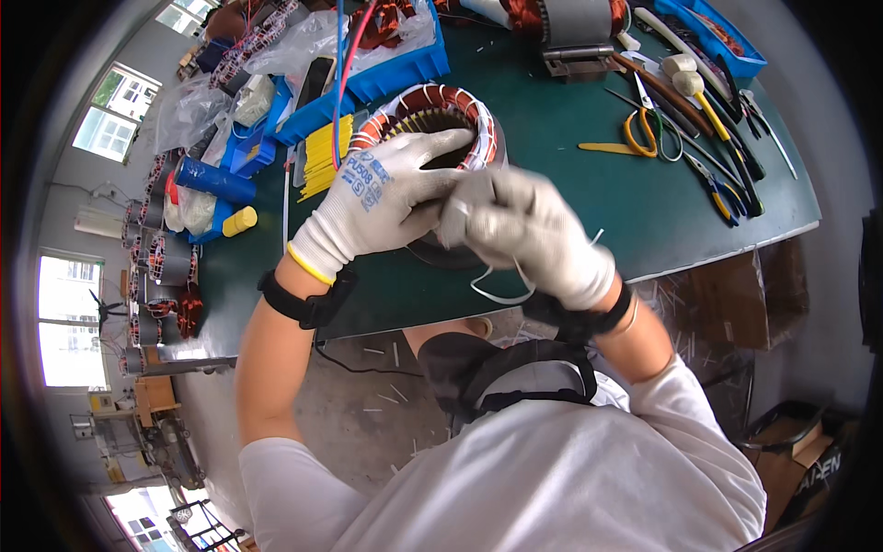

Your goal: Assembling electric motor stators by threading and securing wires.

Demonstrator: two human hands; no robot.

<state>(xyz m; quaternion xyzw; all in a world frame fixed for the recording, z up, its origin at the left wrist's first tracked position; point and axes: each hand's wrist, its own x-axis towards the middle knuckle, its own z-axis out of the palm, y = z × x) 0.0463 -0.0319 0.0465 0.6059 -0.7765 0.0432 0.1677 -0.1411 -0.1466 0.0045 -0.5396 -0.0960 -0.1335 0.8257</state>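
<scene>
A motor stator [485,124] stands on the green bench in front of me, its copper windings laced with white cord. My left hand [391,189], in a white glove, rests across the stator's near left side with its fingers spread over the opening and the winding. Just right of it, my right hand [529,230], gloved too, is closed at the near right rim of the stator. A white lacing cord [501,299] loops down beneath this fist, and one end sticks out past the wrist. The fingertips of the right hand are partly hidden and slightly blurred.
Yellow strips [322,156] and a blue parts bin [395,78] lie left and behind. Orange-handled scissors [641,129], pliers [717,195] and a mallet [704,101] lie on the right. Another wound motor part [575,28] stands at the back. A blue cylinder [216,180] is at left.
</scene>
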